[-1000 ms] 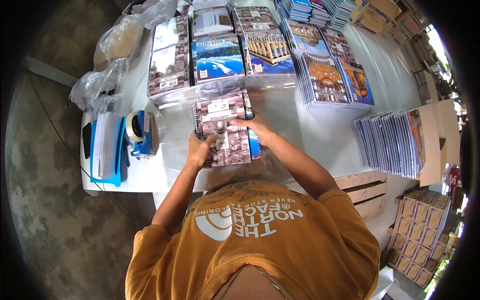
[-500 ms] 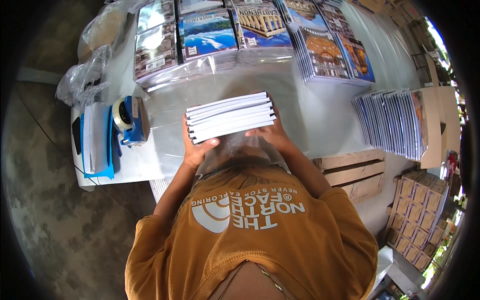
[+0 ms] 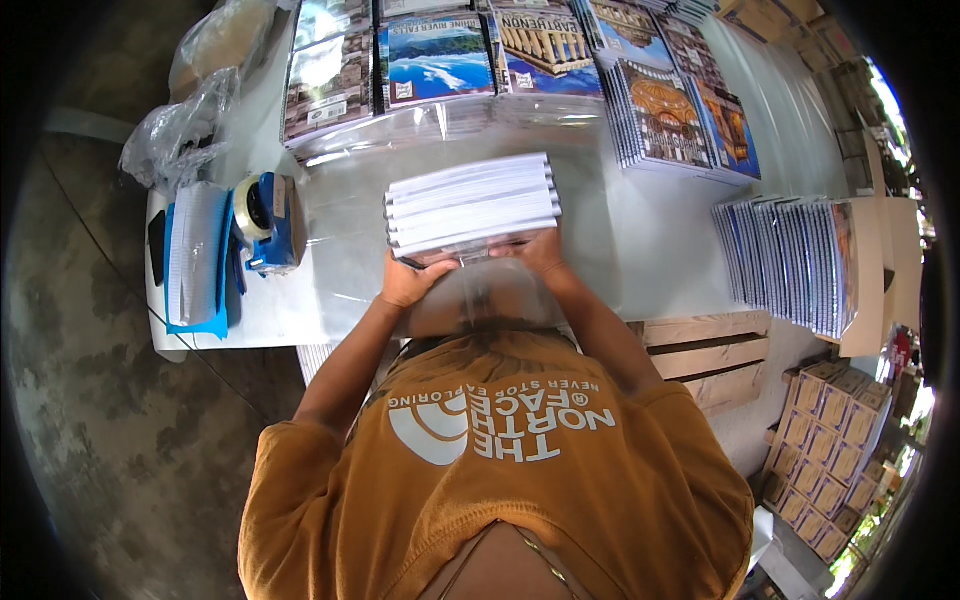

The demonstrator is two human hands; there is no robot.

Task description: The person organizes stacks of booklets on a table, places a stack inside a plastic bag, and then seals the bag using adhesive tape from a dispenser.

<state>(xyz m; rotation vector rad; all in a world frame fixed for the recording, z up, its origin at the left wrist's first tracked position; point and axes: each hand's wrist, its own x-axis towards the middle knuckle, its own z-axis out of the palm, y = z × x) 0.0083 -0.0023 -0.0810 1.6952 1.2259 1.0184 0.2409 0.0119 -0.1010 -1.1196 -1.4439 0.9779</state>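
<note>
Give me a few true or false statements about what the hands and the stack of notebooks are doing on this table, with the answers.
1. Both hands hold the stack of notebooks on edge, page edges facing up. True.
2. The left hand rests on the tape dispenser. False: it grips the stack; the dispenser sits apart, to the left.
3. Clear plastic film lies under the stack. True.
4. The right hand hangs free of the stack. False: it grips the near side.
5. Rows of picture-cover notebooks lie along the table's far edge. True.
</note>
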